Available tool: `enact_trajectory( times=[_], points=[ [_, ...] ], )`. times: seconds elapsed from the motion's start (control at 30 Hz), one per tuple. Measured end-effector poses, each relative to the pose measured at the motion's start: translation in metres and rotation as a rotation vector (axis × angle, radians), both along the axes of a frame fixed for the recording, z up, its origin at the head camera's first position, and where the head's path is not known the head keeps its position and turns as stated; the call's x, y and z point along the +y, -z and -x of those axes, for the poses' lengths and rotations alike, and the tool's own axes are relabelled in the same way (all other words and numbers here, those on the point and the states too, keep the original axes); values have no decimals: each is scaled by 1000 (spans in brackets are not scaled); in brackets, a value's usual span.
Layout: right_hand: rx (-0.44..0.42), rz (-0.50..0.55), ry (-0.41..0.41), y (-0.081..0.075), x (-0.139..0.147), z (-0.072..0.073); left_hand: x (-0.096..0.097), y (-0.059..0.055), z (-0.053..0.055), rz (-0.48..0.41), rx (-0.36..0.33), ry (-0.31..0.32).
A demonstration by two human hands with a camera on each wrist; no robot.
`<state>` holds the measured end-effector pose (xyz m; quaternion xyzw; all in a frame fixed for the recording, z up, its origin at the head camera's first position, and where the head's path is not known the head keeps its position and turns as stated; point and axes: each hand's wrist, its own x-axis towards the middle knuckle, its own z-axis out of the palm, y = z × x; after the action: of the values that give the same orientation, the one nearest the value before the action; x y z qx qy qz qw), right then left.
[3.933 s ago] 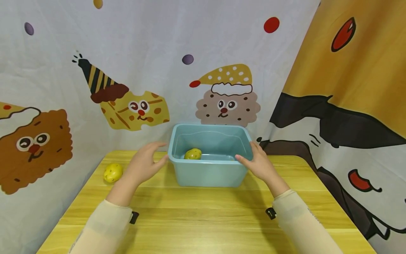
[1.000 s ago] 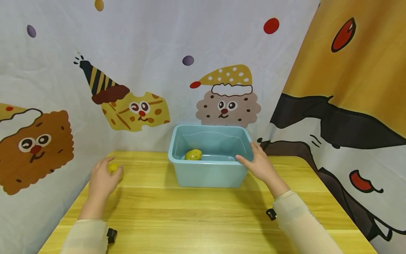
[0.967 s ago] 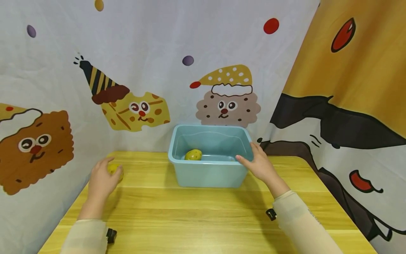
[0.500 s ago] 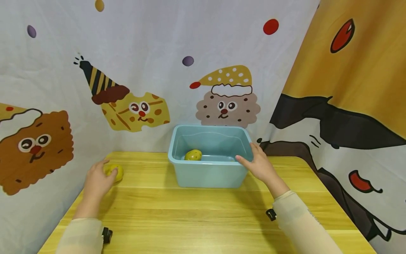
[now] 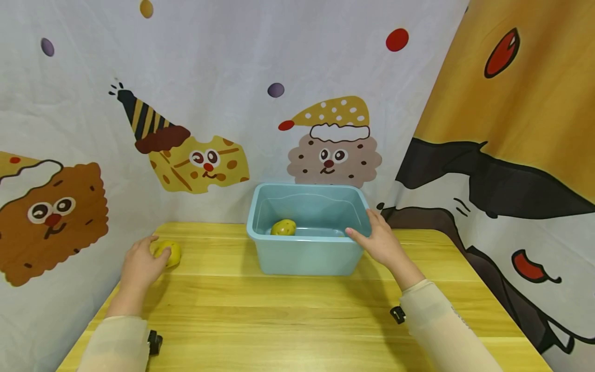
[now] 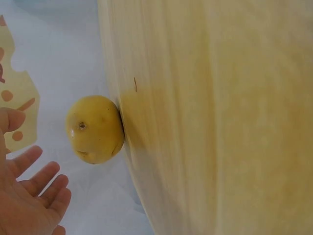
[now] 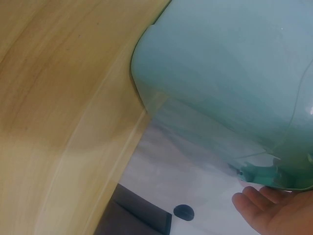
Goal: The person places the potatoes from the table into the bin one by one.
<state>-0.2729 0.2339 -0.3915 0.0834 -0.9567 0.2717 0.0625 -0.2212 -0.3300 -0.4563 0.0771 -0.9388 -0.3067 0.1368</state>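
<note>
In the head view a yellow potato [image 5: 173, 252] lies on the table's far left. My left hand [image 5: 143, 263] is beside it, with the thumb on its near side. The left wrist view shows this potato [image 6: 95, 129] apart from the spread, relaxed fingers of my left hand [image 6: 32, 196]. A light blue plastic bin [image 5: 309, 258] stands upright at the back middle, with another potato [image 5: 283, 227] inside on its left. My right hand [image 5: 381, 238] holds the bin's front right corner, thumb over the front rim. In the right wrist view, its fingers [image 7: 264, 198] lie outside the bin [image 7: 210, 63].
The wooden table [image 5: 279, 320] meets a printed cartoon curtain [image 5: 209, 62] along its back and sides. A black clip [image 5: 155, 342] is on the left cuff and another [image 5: 397, 314] on the right.
My left hand has moved leftward from the bin's left side to the potato on the table, shifting only slightly in the last half second. Bin, potatoes and right hand look unmoved.
</note>
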Motion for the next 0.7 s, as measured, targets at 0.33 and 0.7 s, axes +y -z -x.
enact_trajectory(
  times=[0.33, 0.7],
  points=[
    [2, -3, 0, 0, 0, 0, -3, 1, 1, -1, -43, 4],
    [4, -4, 2, 0, -1, -1, -6, 3, 5, -28, -109, 16]
  ],
)
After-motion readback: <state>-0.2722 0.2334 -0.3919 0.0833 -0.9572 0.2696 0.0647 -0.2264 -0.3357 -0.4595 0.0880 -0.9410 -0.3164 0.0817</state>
